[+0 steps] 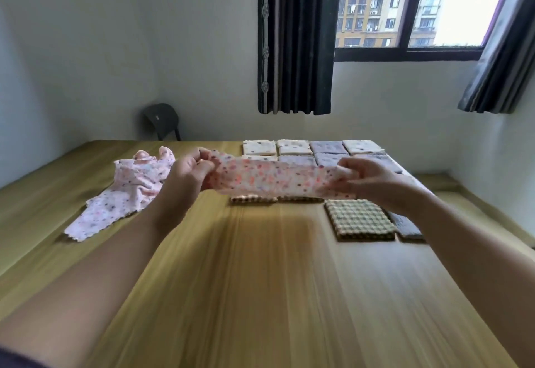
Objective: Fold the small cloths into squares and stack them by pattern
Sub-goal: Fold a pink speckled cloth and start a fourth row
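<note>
Hands raised over the table (260, 295), a dotted cloth (278, 178) stretched btwn them as a long band, up and left of the checked square (360, 218) and clear of the tabletop. L hand (185, 169) pinches the band's left end, fingers curled in. R hand (367, 178) grips the right end, fingers bent round the fabric, just above the checked square in the view. Cloth is whitish w/ pink, red + purple dots. It looks doubled lengthwise, but blur makes that hard to confirm.

Checked square lies flat on the table, folded, brown/cream. Just right of it is a dark grey folded square (405, 225), partly hidden by the R forearm; can't tell if the two touch. Left of the checked square, more checked edges (253, 199) show below the held band's lower edge. Further back from it are rows of folded squares, cream dotted ones (259, 147) and purple ones (327, 147), side by side w/ edges close. Far left of the checked square sits a loose heap of pink dotted cloths (136, 185), unfolded, one corner trailing toward the near side. Well behind the checked square: dark stool (160, 120) at the wall, dark curtain (295, 37), window (405, 5) w/ apt blocks outside.
</note>
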Action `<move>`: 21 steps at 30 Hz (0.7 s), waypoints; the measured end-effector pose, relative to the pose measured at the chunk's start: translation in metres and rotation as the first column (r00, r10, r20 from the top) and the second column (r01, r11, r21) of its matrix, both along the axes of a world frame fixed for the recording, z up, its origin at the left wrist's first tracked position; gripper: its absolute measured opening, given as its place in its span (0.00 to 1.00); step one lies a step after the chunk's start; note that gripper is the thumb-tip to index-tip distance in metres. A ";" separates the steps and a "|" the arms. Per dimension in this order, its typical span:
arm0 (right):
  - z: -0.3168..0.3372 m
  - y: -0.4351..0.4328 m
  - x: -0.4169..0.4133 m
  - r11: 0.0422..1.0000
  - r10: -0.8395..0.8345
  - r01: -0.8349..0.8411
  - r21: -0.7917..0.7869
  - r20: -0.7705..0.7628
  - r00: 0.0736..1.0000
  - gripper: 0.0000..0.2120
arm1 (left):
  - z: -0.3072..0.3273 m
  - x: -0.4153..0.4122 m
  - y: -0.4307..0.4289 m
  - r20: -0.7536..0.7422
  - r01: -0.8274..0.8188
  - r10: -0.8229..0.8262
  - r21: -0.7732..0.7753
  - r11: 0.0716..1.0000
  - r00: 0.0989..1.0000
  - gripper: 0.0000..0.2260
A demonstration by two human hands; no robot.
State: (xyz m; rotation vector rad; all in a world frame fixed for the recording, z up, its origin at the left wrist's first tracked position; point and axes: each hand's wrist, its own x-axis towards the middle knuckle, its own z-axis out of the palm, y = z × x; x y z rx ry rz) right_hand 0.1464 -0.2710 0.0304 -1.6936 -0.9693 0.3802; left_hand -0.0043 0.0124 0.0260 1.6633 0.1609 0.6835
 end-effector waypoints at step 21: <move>-0.084 0.041 0.002 0.791 -0.458 0.489 -0.367 0.175 0.872 0.05 | -0.105 0.016 0.010 -0.317 -0.202 0.439 0.568 0.798 0.841 0.03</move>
